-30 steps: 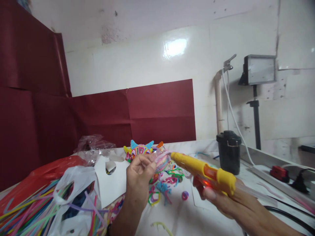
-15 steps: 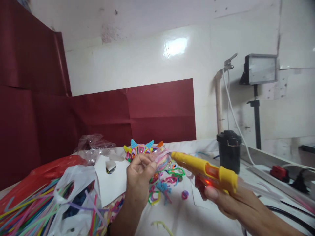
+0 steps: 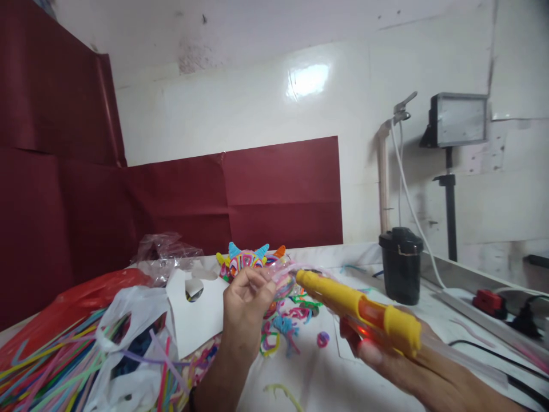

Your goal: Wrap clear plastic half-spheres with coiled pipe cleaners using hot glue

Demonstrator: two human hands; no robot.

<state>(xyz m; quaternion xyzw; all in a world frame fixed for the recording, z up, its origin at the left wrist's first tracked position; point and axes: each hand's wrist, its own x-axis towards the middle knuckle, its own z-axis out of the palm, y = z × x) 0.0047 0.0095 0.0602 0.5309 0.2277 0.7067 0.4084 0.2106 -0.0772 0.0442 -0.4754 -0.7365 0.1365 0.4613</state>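
The right hand (image 3: 386,357) holds a yellow glue gun (image 3: 360,309). All its fingers are wrapped tight around the handle, and a small red light glows near the thumb. The left hand (image 3: 246,300) pinches a little clear, pinkish piece (image 3: 281,270) between the thumb and the fingertips. The hand is closed small around it. What the piece is made of is hard to tell, because it is see-through and a bit blurry.

The tip of the glue gun points at the little piece and is just beside it, maybe touching. So the step looks like gluing: the gun is lined up to put a dot of glue on the piece. The next move would need a soft squeeze and a steady hand, with the left fingers kept away from the hot tip.

Behind the glue gun's tip sits a bright toy shape (image 3: 246,262) with blue and yellow horns. Under the tip lie curly bits of colored string (image 3: 281,332) on the white table (image 3: 326,377). Far to the left of the glue gun is a white bag (image 3: 128,326) full of long colored sticks (image 3: 47,366), with a red bag (image 3: 81,294) behind it. A white card (image 3: 199,317) with a hole lies between the bag and the left hand. To the right of the glue gun, farther back, stands a black pot (image 3: 401,264).
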